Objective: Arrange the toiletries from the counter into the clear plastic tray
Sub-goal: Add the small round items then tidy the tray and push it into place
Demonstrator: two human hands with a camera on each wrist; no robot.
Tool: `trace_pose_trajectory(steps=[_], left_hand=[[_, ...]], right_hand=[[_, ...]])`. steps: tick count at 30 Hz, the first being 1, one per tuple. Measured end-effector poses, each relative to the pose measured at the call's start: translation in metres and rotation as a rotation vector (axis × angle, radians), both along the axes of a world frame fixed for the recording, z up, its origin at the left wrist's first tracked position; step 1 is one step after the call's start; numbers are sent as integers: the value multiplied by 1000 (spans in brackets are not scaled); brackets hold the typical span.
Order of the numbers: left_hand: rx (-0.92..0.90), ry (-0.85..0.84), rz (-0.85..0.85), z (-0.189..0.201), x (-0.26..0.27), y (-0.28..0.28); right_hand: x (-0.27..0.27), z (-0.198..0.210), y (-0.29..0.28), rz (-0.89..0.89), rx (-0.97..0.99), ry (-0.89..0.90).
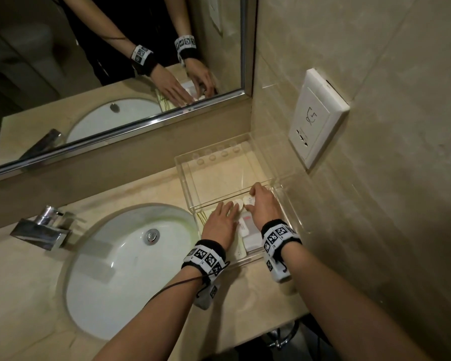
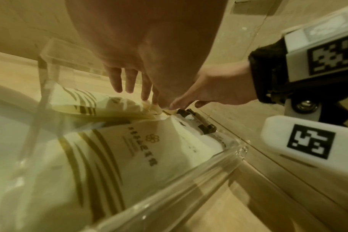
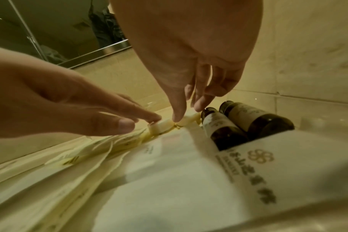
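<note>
The clear plastic tray (image 1: 246,264) sits on the counter to the right of the sink. Inside lie cream sachets (image 3: 79,164), white boxes (image 3: 248,172) and two dark bottles (image 3: 238,125). Two round cream soaps lie at the far end of these. My left hand (image 1: 227,209) reaches in with straight fingers, and its fingertips (image 3: 155,120) touch the left soap (image 3: 159,127). My right hand (image 1: 258,198) arches over the right soap (image 3: 187,120), pinching it between thumb and fingers. The tray's rear section (image 1: 219,173) holds nothing.
A white sink basin (image 1: 130,256) with a chrome faucet (image 1: 44,230) lies left of the tray. A mirror (image 1: 115,74) runs along the back wall. A white socket plate (image 1: 318,118) is on the tiled wall right of the tray.
</note>
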State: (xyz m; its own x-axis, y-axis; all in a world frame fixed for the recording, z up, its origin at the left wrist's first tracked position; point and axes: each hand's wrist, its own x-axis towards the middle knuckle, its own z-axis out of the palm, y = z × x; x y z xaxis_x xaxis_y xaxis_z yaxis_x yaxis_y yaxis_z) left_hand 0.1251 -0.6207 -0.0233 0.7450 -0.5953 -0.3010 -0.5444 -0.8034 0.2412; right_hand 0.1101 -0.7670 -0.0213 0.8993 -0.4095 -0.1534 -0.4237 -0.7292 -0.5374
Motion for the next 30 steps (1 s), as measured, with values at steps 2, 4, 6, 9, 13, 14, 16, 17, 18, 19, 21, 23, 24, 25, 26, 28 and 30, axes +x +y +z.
trace_pose_trajectory(steps=[2,4,6,9,13,14,16,17,18,19,21,23,24,25,26,28,30], left_hand=[[3,-12,-16,2,0,2],[1,-29,-40,5,2,4],[-2,-35,-58,8,4,7],[-5,-6,-61,13,5,7],[-146,-15,-18,23,3,10],[-196,-19,12,23,2,13],[-274,-14,56,20,-3,22],[-288,7,57,17,-6,27],[-283,36,44,14,-11,31],[-262,65,28,12,-15,35],[-217,98,10,9,-24,40],[-205,116,24,6,-29,44],[-208,128,35,5,-31,46],[-212,134,44,4,-32,47],[-217,134,53,4,-34,48],[-233,122,73,3,-36,48],[-257,110,91,4,-39,48]], right_hand=[[-2,1,-1,-7,30,-22],[-3,3,-2,-1,27,-22],[-3,4,-3,12,7,-21],[-5,7,-3,10,34,-20],[-16,10,-8,-64,107,-98],[-22,10,-10,-89,123,-126],[-36,8,-13,-94,163,-136],[-44,8,-14,-72,186,-111],[-52,7,-13,-39,209,-70],[-59,6,-12,-2,229,-23],[-70,1,-10,71,249,65],[-78,-4,-7,120,238,112],[-80,-6,-6,135,229,118],[-82,-6,-5,142,221,115],[-83,-7,-6,143,215,110],[-84,-6,-5,136,212,97],[-82,-5,-1,125,226,67]])
